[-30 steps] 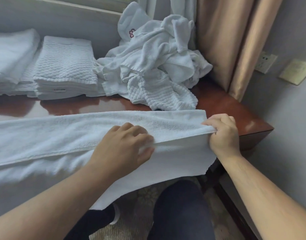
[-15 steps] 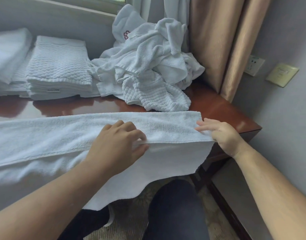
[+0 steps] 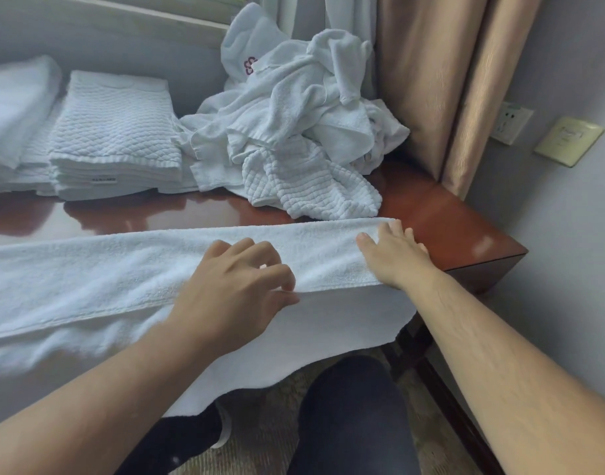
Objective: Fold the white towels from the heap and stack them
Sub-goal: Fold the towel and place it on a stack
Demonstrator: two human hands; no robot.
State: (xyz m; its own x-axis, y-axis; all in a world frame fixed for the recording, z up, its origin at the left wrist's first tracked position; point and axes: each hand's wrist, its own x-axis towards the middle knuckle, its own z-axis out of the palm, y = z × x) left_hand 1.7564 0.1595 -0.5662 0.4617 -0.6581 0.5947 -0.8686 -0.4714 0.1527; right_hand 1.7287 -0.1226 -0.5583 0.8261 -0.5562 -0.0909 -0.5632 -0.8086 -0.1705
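A long white towel (image 3: 122,269) lies across the front of the wooden table (image 3: 441,214), folded lengthwise, with its lower layer hanging over the near edge. My left hand (image 3: 235,296) pinches the folded edge of this towel near its middle, thumb under and fingers curled on top. My right hand (image 3: 393,255) lies flat, fingers straight, on the towel's right end. The heap of crumpled white towels (image 3: 294,132) sits at the back right of the table. A stack of folded quilted towels (image 3: 112,138) stands at the back left.
Another folded white pile (image 3: 13,104) lies at the far left. Beige curtains (image 3: 448,80) hang behind the heap. Wall sockets (image 3: 510,123) sit on the right wall. My dark-trousered legs (image 3: 352,416) are below the table's edge.
My right hand let go of the towel's right corner, opened and moved up onto the towel's end, lying flat. My left hand keeps its pinch on the folded edge.
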